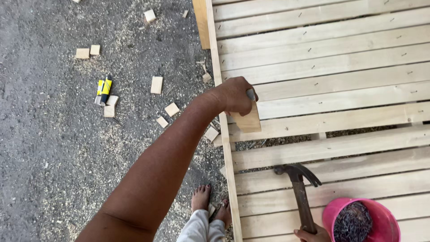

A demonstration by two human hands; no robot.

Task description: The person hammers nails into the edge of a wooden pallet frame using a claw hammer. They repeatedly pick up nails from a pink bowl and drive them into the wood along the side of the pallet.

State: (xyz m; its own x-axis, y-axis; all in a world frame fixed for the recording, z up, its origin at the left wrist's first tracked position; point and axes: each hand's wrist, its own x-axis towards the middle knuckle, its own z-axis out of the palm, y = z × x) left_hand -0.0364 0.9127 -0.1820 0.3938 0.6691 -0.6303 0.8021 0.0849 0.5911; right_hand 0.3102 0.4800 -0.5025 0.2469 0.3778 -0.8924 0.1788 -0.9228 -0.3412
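My left hand (pixel 235 95) reaches across to the left edge of a slatted wooden frame (pixel 340 67) and grips a small wooden block (pixel 247 122), pressing it against the gap between two slats. My right hand (pixel 311 234) shows only at the bottom edge, closed around the handle of a claw hammer (pixel 299 186) whose dark head lies over a slat. The frame's pale slats carry small nails along their length.
A pink bucket (pixel 333 213) filled with nails stands on the slats at the bottom right. Several wood offcuts (pixel 156 84) and sawdust litter the gravel ground on the left, with a yellow and black tool (pixel 104 89) among them. My bare feet (pixel 210 204) stand beside the frame's edge.
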